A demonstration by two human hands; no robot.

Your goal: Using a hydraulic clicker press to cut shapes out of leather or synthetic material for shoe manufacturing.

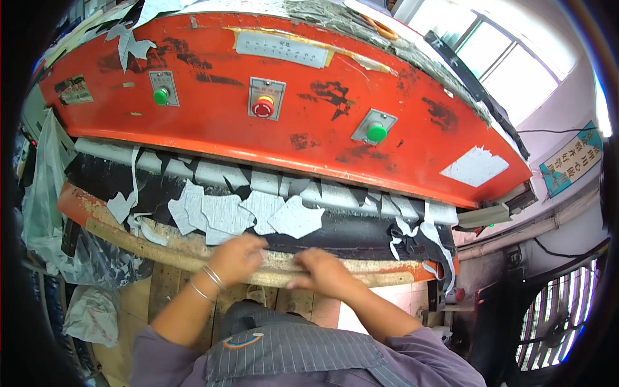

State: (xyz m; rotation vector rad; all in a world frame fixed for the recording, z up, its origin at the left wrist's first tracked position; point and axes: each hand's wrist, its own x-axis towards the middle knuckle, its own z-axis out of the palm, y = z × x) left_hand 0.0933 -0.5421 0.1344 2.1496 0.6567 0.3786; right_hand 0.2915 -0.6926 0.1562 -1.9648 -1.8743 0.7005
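Several white cut pieces (pixel 227 214) with angled outlines lie overlapping in a row on the black bed (pixel 361 235) of a red press. My left hand (pixel 240 259) is at the bed's worn front edge (pixel 277 263), just below these pieces. Its fingers are bent and point to the right, with nothing visible in them. To the right, my right hand (pixel 322 272) rests at the same edge, thumb apart from the fingers and nothing in its grasp. Behind the cut pieces, a strip of white sheet scrap (pixel 264 180) with jagged gaps runs under the press head.
The red press head (pixel 213 97) spans the view, bearing two green buttons (pixel 376 132) and a red stop knob (pixel 262 108). Ragged white scraps (pixel 429 235) hang at the bed's right end. Clear plastic bags (pixel 48 200) hang at left; a window (pixel 503 64) is at upper right.
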